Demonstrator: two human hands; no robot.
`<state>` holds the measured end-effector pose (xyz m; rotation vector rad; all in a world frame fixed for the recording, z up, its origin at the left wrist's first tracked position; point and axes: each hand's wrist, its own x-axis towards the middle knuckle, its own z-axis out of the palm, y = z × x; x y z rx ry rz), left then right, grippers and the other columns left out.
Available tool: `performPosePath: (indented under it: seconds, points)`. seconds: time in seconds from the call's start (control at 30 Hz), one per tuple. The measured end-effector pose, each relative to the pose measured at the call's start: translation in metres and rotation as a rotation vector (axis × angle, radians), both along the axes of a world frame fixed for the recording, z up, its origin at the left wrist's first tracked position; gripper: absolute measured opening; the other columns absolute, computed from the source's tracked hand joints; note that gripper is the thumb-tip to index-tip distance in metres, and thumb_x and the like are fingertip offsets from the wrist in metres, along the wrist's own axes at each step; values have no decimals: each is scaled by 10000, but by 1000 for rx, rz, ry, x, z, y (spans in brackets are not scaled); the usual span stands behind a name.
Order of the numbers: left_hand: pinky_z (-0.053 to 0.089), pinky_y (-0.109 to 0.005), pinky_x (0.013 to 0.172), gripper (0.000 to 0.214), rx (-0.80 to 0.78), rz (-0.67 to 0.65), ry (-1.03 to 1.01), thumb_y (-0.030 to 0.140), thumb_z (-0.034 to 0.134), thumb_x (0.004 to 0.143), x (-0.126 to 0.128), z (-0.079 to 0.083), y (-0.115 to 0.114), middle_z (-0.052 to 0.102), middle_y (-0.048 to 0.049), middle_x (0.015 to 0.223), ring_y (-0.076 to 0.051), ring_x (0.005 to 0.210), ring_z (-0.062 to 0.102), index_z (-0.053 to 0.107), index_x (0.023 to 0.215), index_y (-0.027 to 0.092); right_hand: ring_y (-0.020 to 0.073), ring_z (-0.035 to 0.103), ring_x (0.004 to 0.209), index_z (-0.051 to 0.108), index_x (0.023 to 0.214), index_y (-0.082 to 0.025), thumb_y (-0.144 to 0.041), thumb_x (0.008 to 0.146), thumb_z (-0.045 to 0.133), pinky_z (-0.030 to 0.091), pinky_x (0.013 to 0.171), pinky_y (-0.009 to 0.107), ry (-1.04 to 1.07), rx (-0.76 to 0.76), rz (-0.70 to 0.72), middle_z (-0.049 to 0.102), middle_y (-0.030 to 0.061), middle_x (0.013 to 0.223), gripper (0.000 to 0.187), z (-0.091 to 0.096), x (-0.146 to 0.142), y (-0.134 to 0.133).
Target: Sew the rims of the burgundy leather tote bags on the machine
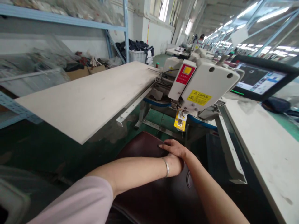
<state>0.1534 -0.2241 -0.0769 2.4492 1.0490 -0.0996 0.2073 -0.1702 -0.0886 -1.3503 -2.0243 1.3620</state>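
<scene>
My forearms cross low in the middle of the view, over a dark brown leather-like piece point(144, 193) with a glossy surface and a small stitched loop shape at its right. A silver bangle circles my left wrist; the left hand point(177, 165) is bent down, its fingers hidden behind my right forearm. Over it lies my right hand point(175, 148), fingers extended to the left and partly apart, fingertips near the brown surface. I see nothing held in the right hand. Just beyond stands a white industrial sewing machine point(205, 84) with a yellow caution label; a yellow tag point(179, 122) hangs beneath its head.
A long white tabletop point(93, 96) extends left of the machine, another point(263, 140) right. Metal rails point(230, 149) jut toward me. A tilted monitor point(261, 77) stands at right. Blue shelving point(70, 20) with bagged goods lines the left wall; a person point(200, 40) is far behind.
</scene>
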Motion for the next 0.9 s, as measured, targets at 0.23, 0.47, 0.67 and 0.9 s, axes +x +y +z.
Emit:
performPosePath:
  seconds: [0.23, 0.47, 0.67, 0.9]
  points:
    - [519, -437, 823, 364, 323, -49, -56, 446, 536, 928, -92, 96, 17, 739, -146, 1004, -343, 979, 684, 759, 988, 165, 120, 436, 592, 633, 698, -143, -548, 764, 683, 353, 552, 237, 113, 20, -109, 515, -35, 587, 414, 0, 35, -21]
    - [485, -321, 649, 643, -426, 27, 137, 732, 454, 852, -118, 122, 97, 746, -92, 790, -245, 716, 667, 745, 670, 188, 87, 318, 545, 498, 655, -168, -637, 842, 621, 230, 477, 229, 172, 95, -138, 373, -43, 595, 519, 62, 46, -49]
    - [464, -277, 740, 480, -730, 90, -298, 630, 772, 652, -136, 116, 129, 683, -21, 747, -158, 720, 587, 706, 736, 162, 81, 346, 538, 515, 658, -156, -683, 745, 705, 239, 478, 225, 239, -27, -217, 406, -31, 607, 567, 69, 83, -35]
    - [498, -239, 681, 333, -1028, 159, -585, 387, 841, 616, -136, 101, 126, 655, 31, 753, -107, 614, 568, 648, 802, 189, 65, 254, 492, 387, 577, -187, -620, 775, 711, 160, 466, 237, 386, -74, -256, 311, -58, 540, 576, 46, 80, -24]
